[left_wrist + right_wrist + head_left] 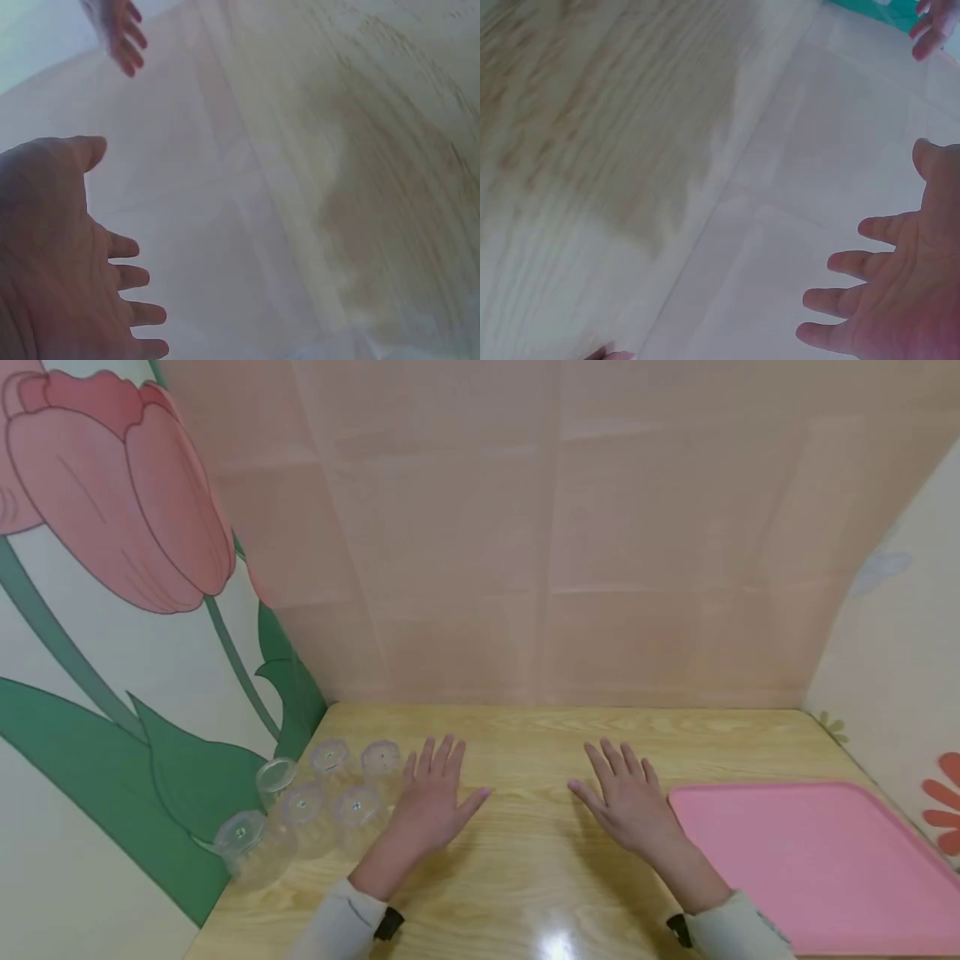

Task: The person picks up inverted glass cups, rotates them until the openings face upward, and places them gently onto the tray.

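My left hand [433, 802] hovers above the wooden table with its fingers straight and spread, holding nothing. Just left of it stand several clear plastic cups, the closest being one cup [358, 810] partly beside the wrist and another cup [381, 762] near the fingers. My right hand [628, 797] is held the same way, palm down and fingers apart, with nothing in it. A pink tray [810, 860] lies to the right of that hand. Both wrist views show the bare palms, the left palm [60, 262] and the right palm [907, 292].
The wooden table [525, 860] ends at a pinkish cloth backdrop [540, 568]. A panel with a painted tulip [120, 502] borders the left side, and a white flowered panel [900, 652] the right. Another cup [251, 847] stands near the table's left edge.
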A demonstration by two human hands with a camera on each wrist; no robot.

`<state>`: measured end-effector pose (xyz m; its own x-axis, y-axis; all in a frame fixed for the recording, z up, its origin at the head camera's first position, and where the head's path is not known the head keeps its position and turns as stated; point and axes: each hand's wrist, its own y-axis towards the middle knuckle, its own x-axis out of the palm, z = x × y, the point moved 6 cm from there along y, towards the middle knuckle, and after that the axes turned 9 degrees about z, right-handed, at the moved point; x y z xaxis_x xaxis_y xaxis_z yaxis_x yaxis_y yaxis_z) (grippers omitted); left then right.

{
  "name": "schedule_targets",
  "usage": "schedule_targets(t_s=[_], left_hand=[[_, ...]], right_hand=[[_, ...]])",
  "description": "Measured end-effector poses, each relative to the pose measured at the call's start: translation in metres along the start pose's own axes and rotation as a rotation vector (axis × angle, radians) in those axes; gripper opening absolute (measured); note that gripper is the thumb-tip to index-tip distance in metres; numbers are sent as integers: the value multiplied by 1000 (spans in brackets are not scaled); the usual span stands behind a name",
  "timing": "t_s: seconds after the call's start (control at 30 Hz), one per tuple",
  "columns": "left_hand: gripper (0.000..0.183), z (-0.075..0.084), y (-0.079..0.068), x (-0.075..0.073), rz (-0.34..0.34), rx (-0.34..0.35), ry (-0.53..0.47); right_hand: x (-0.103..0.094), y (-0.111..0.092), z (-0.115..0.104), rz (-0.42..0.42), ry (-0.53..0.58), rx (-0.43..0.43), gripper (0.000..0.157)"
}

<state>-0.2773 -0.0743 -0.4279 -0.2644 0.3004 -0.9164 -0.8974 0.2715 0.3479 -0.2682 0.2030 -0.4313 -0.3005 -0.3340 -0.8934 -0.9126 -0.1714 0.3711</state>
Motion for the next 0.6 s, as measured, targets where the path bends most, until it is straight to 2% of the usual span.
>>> schedule_targets(t_s=[0.2, 0.43, 0.6], left_hand=[[85, -11, -9, -17, 47, -14, 26], [83, -33, -23, -36, 41, -62, 30], [83, -46, -31, -48, 57, -56, 70]], right_hand=[[-7, -1, -8, 17, 35, -13, 78], [-9, -4, -15, 30, 96, -10, 76], [-8, -7, -21, 19, 161, -5, 75]])
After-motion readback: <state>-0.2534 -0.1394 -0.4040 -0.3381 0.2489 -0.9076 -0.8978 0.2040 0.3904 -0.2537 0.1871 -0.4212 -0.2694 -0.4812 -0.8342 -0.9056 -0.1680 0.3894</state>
